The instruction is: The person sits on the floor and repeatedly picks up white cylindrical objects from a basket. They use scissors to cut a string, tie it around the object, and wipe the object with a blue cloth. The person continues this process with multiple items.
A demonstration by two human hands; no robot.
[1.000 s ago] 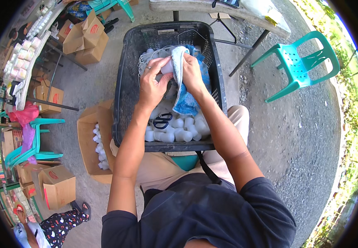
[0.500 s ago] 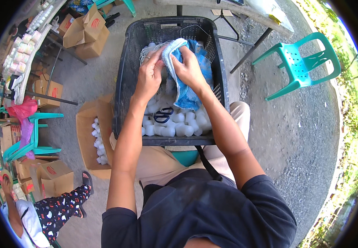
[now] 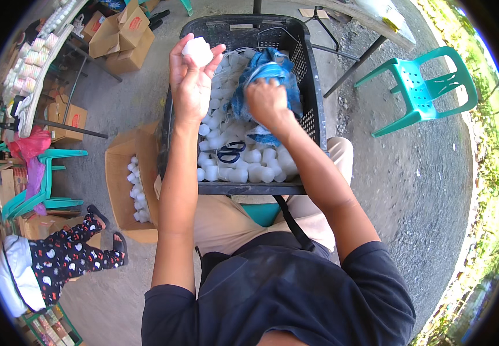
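In the raised fingers of my left hand is a small white plastic container, held over the far left rim of a black plastic crate. My right hand, slightly blurred, is closed over a crumpled blue towel inside the crate. Beneath and around the towel lie several small white plastic containers, some joined in knobby shapes. Dark-handled scissors rest on top of them near the crate's front; their blades are hard to make out.
Left of the crate stands an open cardboard box holding more white pieces. A green plastic chair is at the right, below a table. Cardboard boxes and stacked green chairs stand left. Another person is at the lower left.
My left hand has come away from the towel, up and left, with the white container now showing. My right hand has lowered the towel onto the crate's contents. The other person has shifted position.
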